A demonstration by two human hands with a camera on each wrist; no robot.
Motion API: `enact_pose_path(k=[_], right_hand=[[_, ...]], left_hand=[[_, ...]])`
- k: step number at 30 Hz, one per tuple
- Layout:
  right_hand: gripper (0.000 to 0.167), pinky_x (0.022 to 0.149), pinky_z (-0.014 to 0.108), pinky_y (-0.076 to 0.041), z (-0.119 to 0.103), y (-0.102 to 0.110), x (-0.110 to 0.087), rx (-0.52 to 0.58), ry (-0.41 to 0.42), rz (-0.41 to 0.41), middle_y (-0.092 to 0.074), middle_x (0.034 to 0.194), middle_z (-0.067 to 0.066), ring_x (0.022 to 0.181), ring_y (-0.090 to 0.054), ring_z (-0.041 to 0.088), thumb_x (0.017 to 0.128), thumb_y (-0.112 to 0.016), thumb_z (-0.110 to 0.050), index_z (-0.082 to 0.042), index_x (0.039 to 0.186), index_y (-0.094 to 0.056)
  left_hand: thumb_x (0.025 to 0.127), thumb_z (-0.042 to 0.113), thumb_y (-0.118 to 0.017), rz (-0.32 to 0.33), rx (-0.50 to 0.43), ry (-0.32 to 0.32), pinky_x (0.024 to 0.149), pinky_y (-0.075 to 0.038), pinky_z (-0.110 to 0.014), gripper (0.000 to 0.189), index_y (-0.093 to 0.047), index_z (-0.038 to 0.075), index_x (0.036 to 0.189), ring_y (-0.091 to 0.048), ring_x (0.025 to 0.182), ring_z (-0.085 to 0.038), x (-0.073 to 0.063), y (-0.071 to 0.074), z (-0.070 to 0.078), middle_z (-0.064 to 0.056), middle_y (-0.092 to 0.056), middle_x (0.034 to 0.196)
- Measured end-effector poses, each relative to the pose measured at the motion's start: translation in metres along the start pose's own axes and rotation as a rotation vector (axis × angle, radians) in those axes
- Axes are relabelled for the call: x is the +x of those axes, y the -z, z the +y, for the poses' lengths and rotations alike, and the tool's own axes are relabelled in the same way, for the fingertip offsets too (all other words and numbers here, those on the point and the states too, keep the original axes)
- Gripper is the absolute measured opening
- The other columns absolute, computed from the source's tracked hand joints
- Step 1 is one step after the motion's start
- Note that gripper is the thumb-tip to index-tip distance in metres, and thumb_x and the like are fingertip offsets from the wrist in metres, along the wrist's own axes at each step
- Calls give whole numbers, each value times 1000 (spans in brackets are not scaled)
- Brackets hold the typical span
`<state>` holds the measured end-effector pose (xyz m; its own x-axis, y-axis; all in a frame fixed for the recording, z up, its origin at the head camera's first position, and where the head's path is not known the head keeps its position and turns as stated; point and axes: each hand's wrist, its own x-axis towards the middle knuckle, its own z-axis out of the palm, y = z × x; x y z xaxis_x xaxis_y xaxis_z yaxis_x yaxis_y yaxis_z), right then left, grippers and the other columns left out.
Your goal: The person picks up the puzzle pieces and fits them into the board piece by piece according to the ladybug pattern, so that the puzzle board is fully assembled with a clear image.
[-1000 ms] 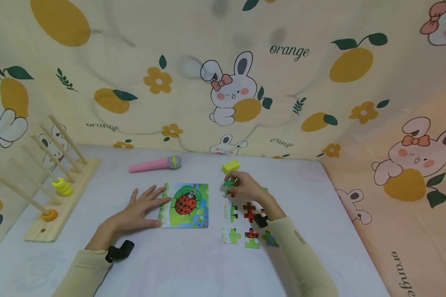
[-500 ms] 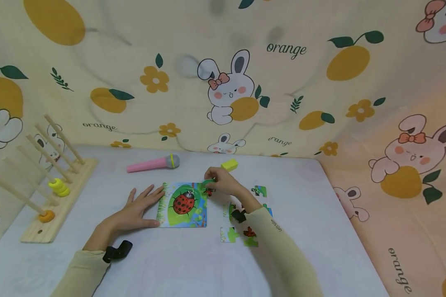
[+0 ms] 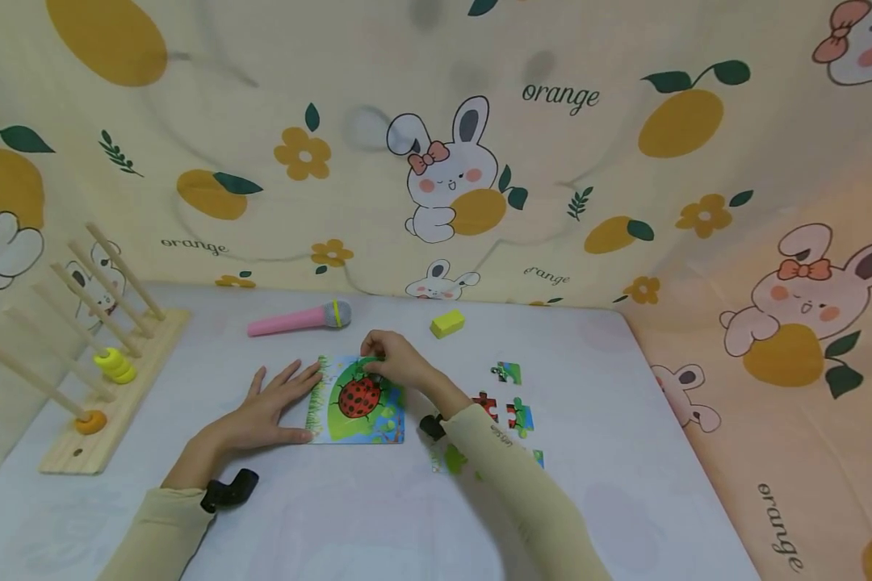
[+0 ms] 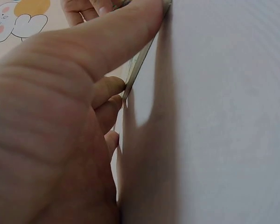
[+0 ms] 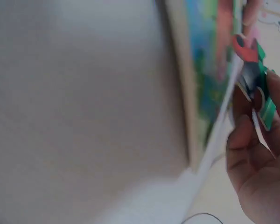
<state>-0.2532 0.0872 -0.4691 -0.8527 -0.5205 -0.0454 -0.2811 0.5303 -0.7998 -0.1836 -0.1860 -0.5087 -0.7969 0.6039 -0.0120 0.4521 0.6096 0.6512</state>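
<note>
Bunny-print cloth (image 3: 262, 81) walls the white tabletop (image 3: 334, 516); spread left hand (image 3: 265, 415) touches the ladybug board (image 3: 363, 403), right hand (image 3: 400, 361) pinches a jigsaw piece (image 5: 247, 53).

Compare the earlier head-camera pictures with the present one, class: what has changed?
The right hand, pinching a puzzle piece, has moved leftward from above the loose pieces to over the ladybug picture board. It has not let go. The left hand stayed on the board's left edge; the pink microphone, yellow block and peg rack stayed put.
</note>
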Motion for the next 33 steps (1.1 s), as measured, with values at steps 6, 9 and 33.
enact_pose_path(k=[6, 9, 33], right_hand=[[22, 73, 26, -46, 3, -8, 0, -116, -3, 17, -66, 81, 0, 73, -57, 9, 90, -74, -6, -7, 109, -66], [23, 68, 27, -45, 3, -7, 1, -298, 5, 33, -64, 79, -5, 70, -55, 9, 90, -76, -17, -13, 110, -67], [42, 86, 34, -51, -1, -15, 0, -480, -52, -25, -66, 115, 3, 101, -61, 16, 85, -80, -31, -11, 119, -64]], left_hand=[[81, 50, -78, 0, 4, -1, 109, 17, -68, 98, -31, 7, 156, -1, 151, -40, 1, -1, -2, -10, -19, 165], [81, 50, -78, 0, -1, 1, 109, 18, -67, 98, -32, 7, 156, -1, 151, -40, 2, -1, -2, -10, -18, 165], [80, 50, -78, 9, -11, -3, 109, 18, -67, 99, -32, 6, 156, -1, 151, -42, 0, -2, -1, -11, -19, 165]])
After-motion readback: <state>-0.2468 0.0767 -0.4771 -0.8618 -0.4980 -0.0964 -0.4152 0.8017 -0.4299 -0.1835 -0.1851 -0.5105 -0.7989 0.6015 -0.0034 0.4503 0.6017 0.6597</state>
